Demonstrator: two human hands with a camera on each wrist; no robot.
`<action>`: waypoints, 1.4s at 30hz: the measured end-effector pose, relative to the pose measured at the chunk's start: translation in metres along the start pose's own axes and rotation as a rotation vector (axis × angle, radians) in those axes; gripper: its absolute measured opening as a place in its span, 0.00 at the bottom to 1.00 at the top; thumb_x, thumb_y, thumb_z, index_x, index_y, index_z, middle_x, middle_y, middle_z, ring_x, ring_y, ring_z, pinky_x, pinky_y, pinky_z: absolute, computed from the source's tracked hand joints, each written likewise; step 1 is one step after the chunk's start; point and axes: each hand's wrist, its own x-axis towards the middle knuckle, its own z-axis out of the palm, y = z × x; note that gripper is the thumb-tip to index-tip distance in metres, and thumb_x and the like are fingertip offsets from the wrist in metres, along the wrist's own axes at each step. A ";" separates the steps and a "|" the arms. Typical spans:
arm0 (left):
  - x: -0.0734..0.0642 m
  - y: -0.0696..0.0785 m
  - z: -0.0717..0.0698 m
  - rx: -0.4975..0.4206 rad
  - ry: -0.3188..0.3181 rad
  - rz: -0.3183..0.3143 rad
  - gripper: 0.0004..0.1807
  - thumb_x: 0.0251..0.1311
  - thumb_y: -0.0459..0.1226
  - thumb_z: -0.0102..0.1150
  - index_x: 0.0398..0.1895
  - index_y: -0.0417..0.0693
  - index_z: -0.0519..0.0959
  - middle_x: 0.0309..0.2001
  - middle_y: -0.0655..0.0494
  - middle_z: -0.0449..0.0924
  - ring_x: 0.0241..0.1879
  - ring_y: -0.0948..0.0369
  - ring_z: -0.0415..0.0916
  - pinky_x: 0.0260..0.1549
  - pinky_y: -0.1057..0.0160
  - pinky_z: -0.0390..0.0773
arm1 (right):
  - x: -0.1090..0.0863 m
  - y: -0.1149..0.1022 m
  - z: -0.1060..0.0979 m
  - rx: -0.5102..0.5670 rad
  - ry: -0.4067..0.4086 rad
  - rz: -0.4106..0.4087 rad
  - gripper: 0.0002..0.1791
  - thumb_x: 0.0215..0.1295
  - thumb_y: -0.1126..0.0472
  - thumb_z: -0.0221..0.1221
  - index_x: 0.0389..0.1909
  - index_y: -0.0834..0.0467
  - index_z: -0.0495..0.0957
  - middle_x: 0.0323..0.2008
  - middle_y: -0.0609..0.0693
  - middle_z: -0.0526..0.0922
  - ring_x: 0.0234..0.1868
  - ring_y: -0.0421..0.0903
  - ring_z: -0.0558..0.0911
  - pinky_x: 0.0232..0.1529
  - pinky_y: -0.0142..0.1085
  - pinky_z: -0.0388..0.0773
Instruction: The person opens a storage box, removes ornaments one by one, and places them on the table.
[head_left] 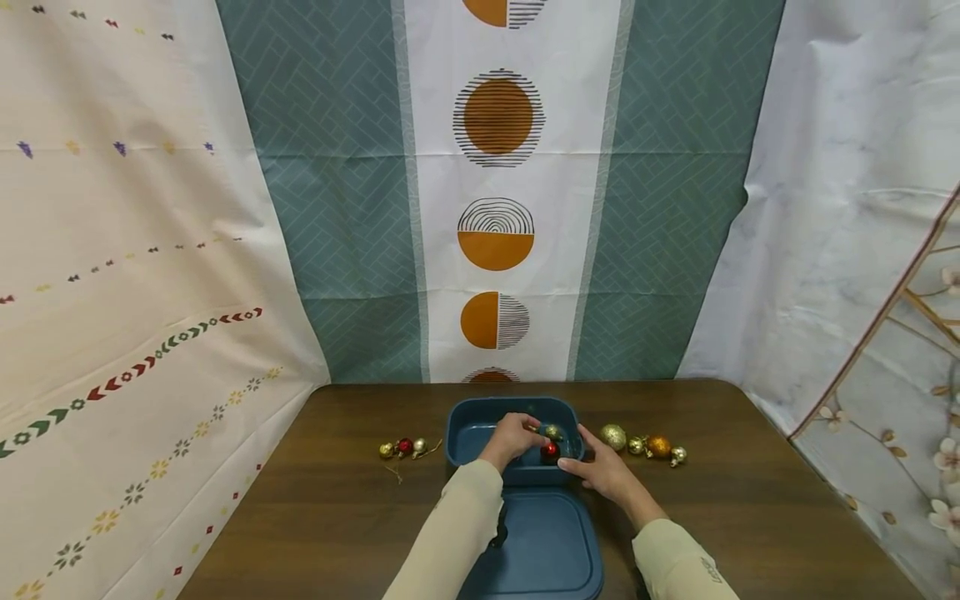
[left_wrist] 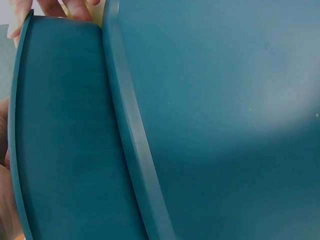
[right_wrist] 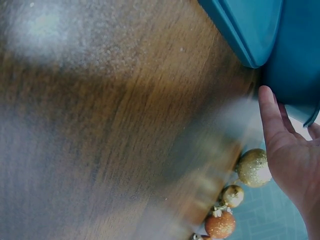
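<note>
the left hand (head_left: pixel 513 437) reaches in over the front wall of the blue box (head_left: pixel 532 477), its forearm slanting up from below, fingers bent downward. just past its fingertips is a red bauble (head_left: pixel 551 452) inside the box, with a greenish-gold bauble (head_left: pixel 552 432) right behind that one; whether the fingers pinch the red one or only touch it, i cannot tell. the right hand (head_left: pixel 603 471) comes in from the lower right with thumb and fingers spread around the box's near right corner, thumb against the front wall, fingers along the side. under the left forearm, nearer the person, the blue lid (head_left: pixel 551 542) lies flat on the worktop (head_left: pixel 322 500). beyond the right hand sit a large gold bauble (head_left: pixel 613 437), an orange bauble (head_left: pixel 658 447) and smaller gold ones; left of the left hand, outside the box, three small baubles (head_left: pixel 405 447) lie together.
</note>
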 end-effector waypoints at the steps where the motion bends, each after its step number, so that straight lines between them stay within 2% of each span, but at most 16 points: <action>1: 0.001 -0.001 0.001 0.003 -0.004 -0.006 0.20 0.56 0.36 0.72 0.51 0.39 0.82 0.45 0.49 0.82 0.41 0.55 0.78 0.43 0.53 0.80 | -0.001 0.000 0.001 0.004 -0.002 -0.004 0.48 0.66 0.56 0.65 0.78 0.61 0.47 0.64 0.76 0.65 0.52 0.61 0.81 0.46 0.53 0.81; 8: 0.007 -0.010 0.004 0.043 -0.026 -0.031 0.20 0.55 0.37 0.73 0.50 0.40 0.83 0.48 0.49 0.81 0.43 0.54 0.79 0.45 0.53 0.80 | -0.003 -0.001 0.006 0.013 -0.002 -0.011 0.48 0.66 0.58 0.66 0.78 0.62 0.48 0.65 0.77 0.63 0.52 0.63 0.80 0.45 0.53 0.81; 17: 0.007 -0.010 0.003 0.058 -0.050 -0.040 0.20 0.52 0.38 0.76 0.47 0.41 0.84 0.45 0.52 0.81 0.42 0.57 0.76 0.48 0.52 0.79 | -0.003 -0.002 0.006 0.016 -0.004 -0.015 0.49 0.65 0.56 0.67 0.78 0.61 0.48 0.63 0.76 0.67 0.52 0.61 0.81 0.45 0.53 0.81; 21: 0.006 -0.008 0.005 0.058 -0.058 -0.034 0.17 0.53 0.37 0.75 0.45 0.40 0.85 0.42 0.54 0.81 0.38 0.59 0.75 0.44 0.55 0.79 | -0.003 -0.003 0.006 0.015 -0.005 -0.016 0.49 0.64 0.55 0.67 0.78 0.61 0.48 0.62 0.75 0.68 0.52 0.60 0.81 0.45 0.53 0.81; 27: 0.003 -0.004 0.006 0.035 -0.078 -0.051 0.12 0.55 0.36 0.73 0.41 0.40 0.85 0.38 0.55 0.79 0.32 0.59 0.75 0.38 0.58 0.79 | -0.002 -0.001 0.005 0.020 -0.006 -0.014 0.49 0.64 0.54 0.67 0.78 0.60 0.48 0.64 0.76 0.66 0.52 0.61 0.81 0.45 0.52 0.81; 34: 0.004 -0.002 0.006 0.042 -0.091 -0.054 0.08 0.57 0.37 0.72 0.37 0.42 0.86 0.35 0.56 0.80 0.31 0.59 0.76 0.37 0.57 0.79 | -0.002 -0.002 0.003 0.023 -0.005 -0.008 0.49 0.65 0.55 0.67 0.78 0.60 0.48 0.66 0.77 0.62 0.53 0.63 0.80 0.45 0.53 0.81; 42: 0.007 0.001 -0.002 0.038 -0.066 -0.026 0.10 0.57 0.38 0.72 0.38 0.43 0.86 0.36 0.55 0.80 0.31 0.59 0.76 0.35 0.59 0.79 | -0.001 -0.001 0.000 0.025 0.001 0.005 0.49 0.65 0.56 0.66 0.78 0.60 0.47 0.65 0.77 0.63 0.53 0.62 0.80 0.46 0.53 0.81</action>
